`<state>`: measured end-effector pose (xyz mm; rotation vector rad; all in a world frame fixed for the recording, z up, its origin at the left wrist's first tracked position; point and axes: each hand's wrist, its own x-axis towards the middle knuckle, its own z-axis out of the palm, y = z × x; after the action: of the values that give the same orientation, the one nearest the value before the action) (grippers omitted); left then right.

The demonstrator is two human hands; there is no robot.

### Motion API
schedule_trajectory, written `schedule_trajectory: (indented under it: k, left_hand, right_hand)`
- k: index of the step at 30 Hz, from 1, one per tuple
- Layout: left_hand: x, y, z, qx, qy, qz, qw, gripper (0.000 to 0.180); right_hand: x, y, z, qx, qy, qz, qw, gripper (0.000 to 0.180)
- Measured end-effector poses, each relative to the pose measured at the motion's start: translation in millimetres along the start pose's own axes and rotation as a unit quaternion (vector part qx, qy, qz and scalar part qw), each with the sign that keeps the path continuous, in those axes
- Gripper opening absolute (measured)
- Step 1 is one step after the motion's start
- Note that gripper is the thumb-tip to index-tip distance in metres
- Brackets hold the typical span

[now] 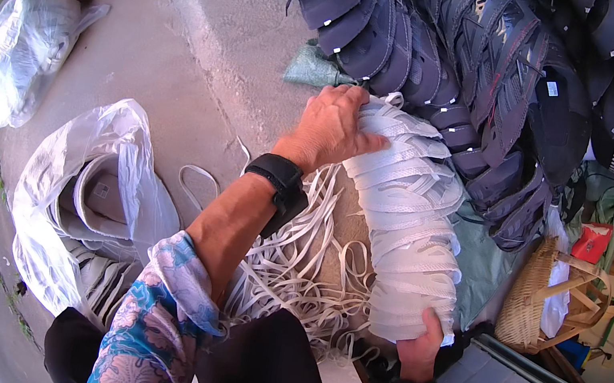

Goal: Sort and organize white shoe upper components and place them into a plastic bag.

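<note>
Two bare hands hold a long, curved row of white shoe uppers (410, 229), nested one inside the next like overlapping scales. The row lies right of the centre, running from the far end down toward the wearer's knees. The left hand (338, 128) closes over its far end, the thumb laid along the outermost pieces. The right hand (423, 345) grips the near end from the right, thumb pressed up against the edge; its other fingers are mostly hidden beneath, so how deep they reach is hard to tell.

A loose tangle of white laces (298, 271) lies left of the row, close beside it. To the right and far side, dark shoe uppers (498, 69) are heaped in similar rows, with green sheeting (481, 265) below them. Farther right stands a wicker basket (522, 301). To the left, an open plastic bag (39, 187) holds greyish uppers (97, 278); beyond it sits another filled bag (21, 54).

For a sound hold, even, gentle pressure inward from both ends should keep the pieces nested; squeezing hard at one end could make the middle bulge or fan apart. Keeping the row's underside clear of the loose laces would help avoid snagging.
</note>
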<state>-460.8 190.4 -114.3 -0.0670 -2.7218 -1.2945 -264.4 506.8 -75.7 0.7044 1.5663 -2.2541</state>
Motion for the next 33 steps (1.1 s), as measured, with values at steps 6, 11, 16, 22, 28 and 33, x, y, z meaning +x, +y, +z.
schedule_trajectory:
  k: [6,11,16,22,28,33]
  left_hand:
    - [-11,9,-3,-0.114,0.012,-0.127,0.985,0.066]
    - [-24,58,3,-0.190,0.008,-0.065,0.980,0.061]
    - [-47,81,-40,-0.222,0.091,0.001,0.971,0.056]
    - [-64,103,-111,-0.350,0.178,0.040,0.919,0.066]
    - [-155,56,-235,-0.411,0.258,-0.062,0.872,0.075]
    - [-201,13,-267,-0.396,0.220,-0.121,0.883,0.059]
  right_hand:
    - [5,12,-12,0.037,0.028,-0.015,0.999,0.057]
    - [-32,-24,-39,0.005,0.023,-0.018,1.000,0.067]
    - [-52,-50,-86,-0.050,0.038,-0.044,0.997,0.068]
    - [-58,-119,-108,-0.120,0.043,-0.179,0.976,0.071]
    - [-46,-118,28,-0.148,-0.043,-0.170,0.973,0.076]
    - [-27,-84,107,-0.110,-0.178,0.002,0.978,0.077]
